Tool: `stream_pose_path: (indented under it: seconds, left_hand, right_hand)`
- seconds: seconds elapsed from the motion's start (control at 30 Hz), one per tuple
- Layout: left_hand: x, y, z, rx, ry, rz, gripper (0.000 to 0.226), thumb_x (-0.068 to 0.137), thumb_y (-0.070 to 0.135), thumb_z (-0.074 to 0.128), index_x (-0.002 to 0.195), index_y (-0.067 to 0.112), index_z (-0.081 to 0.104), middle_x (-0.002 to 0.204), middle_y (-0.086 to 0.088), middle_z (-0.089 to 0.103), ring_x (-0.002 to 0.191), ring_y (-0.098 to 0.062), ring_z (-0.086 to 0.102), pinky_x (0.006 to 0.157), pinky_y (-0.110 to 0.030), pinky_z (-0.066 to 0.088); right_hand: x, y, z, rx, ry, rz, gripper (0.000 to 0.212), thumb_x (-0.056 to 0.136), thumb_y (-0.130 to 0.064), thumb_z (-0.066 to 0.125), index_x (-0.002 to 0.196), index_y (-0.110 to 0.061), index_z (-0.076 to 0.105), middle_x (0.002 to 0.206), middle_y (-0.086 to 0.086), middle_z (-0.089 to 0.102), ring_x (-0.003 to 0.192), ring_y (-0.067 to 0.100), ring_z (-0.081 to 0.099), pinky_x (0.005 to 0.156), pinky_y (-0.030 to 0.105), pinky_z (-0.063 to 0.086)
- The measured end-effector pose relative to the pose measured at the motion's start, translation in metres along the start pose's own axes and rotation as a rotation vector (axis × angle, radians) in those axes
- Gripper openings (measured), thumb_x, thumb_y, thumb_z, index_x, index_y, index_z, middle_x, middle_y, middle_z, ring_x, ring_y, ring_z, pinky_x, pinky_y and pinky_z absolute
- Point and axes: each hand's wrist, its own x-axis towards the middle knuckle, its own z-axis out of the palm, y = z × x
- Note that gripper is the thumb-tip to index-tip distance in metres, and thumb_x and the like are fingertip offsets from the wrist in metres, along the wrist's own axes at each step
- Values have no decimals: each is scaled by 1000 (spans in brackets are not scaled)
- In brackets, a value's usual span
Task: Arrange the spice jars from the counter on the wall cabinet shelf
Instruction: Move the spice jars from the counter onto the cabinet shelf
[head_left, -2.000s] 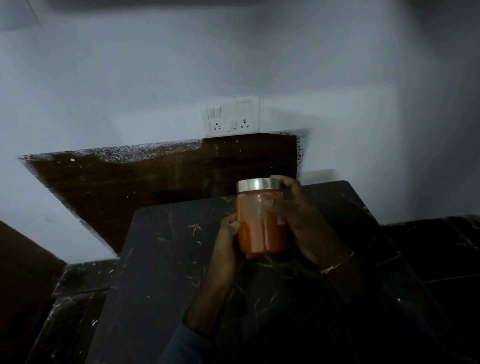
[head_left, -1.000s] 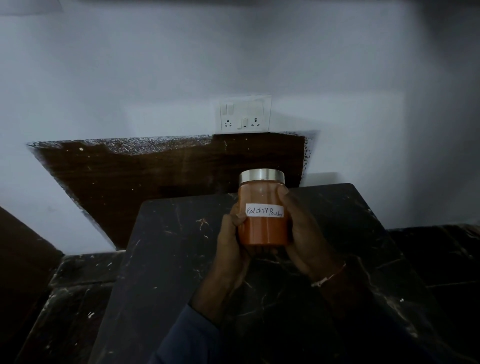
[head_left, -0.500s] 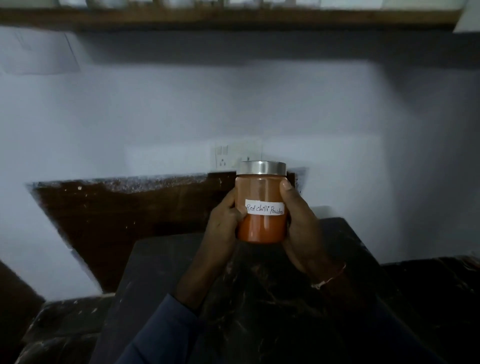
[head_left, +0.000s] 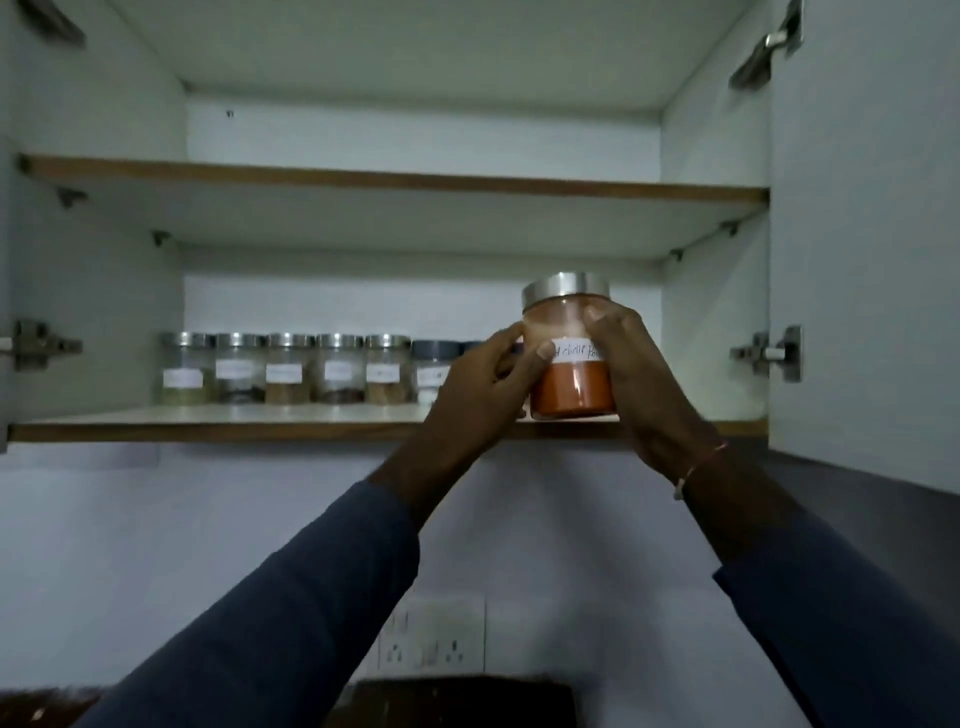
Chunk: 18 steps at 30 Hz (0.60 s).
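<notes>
I have the chilli jar (head_left: 571, 387) up at the open wall cabinet, gripped between both hands. My left hand (head_left: 485, 387) curls round its left side with the thumb across the front by the handwritten label (head_left: 577, 351). My right hand (head_left: 636, 371) wraps the right side, fingertips up near the steel lid (head_left: 566, 291). The jar stands upright at the front edge of the lower shelf (head_left: 260, 415), to the right of the row of jars (head_left: 288, 370) lined along the back. Its base sits level with the shelf board, but I cannot tell whether it is resting there or just clear of it.

I judge this to be the placing step: the jar is at the shelf, not yet in line. The next move calls for sliding it back and a little left, until it stands beside the last jar in the row. My left hand hides that end of the row, so I cannot see how much room there is. I would go slowly, keep the label facing out, and let go only once the base is flat on the board. The upper shelf (head_left: 395, 180) shows no jars from here.
</notes>
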Motion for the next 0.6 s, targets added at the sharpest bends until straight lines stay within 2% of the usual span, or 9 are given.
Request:
stream_pose_path:
  seconds: [0.07,0.13,0.2,0.27,0.33,0.4,0.47,0.53,0.6]
  left_hand:
    - [29,-19,11,123,-34,-58,37,95,38,49,127,20,54,112,-4,67,97,-18,67,76,-30,56]
    - [47,-40,21,244,-123,-95,39,94,42,46,124,19,55,114,-5,67,100,-19,66,88,-39,54]
    - [56,-55,27,335,-207,-121,37,96,40,43,126,20,52,116,-4,65,102,-17,63,94,-41,51]
    - [71,-63,38,412,-257,-127,35,99,34,41,131,20,48,119,-4,63,102,-14,60,91,-31,49]
    - [85,-66,46,483,-290,-171,38,99,34,41,135,21,44,123,-5,63,104,-15,58,88,-29,46]
    - [96,-73,58,534,-384,-259,40,99,36,40,137,22,43,131,-6,59,114,-19,57,99,-35,45]
    - [102,-80,71,628,-516,-362,44,100,37,37,141,23,39,143,-8,48,127,-23,47,108,-37,37]
    - [103,-86,82,723,-566,-439,45,102,33,32,145,20,36,151,-10,36,137,-26,36,112,-37,27]
    - [104,-96,91,804,-583,-465,44,103,27,28,143,12,40,151,-12,36,138,-26,34,114,-36,26]
  right_hand:
    - [25,10,-16,-62,-56,-20,51,101,-33,43,147,-33,22,119,-10,51,98,13,62,73,31,57]
    - [41,26,-31,-139,-139,-11,59,101,-28,42,151,-38,12,125,-8,44,99,9,59,73,26,53]
    - [52,45,-42,-216,-207,19,57,102,-26,41,149,-42,14,132,-5,40,104,11,57,77,27,53]
    - [68,62,-60,-261,-213,28,50,101,-25,43,142,-45,22,137,1,43,108,17,58,84,32,54]
    - [82,73,-74,-308,-222,70,44,100,-24,46,135,-43,28,136,8,46,111,22,58,88,36,55]
    - [98,82,-86,-363,-257,101,41,99,-21,48,132,-38,30,132,9,49,109,23,58,84,32,55]
    - [115,90,-96,-438,-277,118,39,99,-19,48,131,-32,30,124,7,51,101,18,58,73,24,52]
    - [134,98,-104,-512,-301,153,37,99,-17,48,129,-28,30,117,4,49,94,14,56,66,20,49]
    - [154,112,-111,-582,-313,187,38,97,-16,50,128,-24,29,119,7,49,99,19,57,74,27,54]
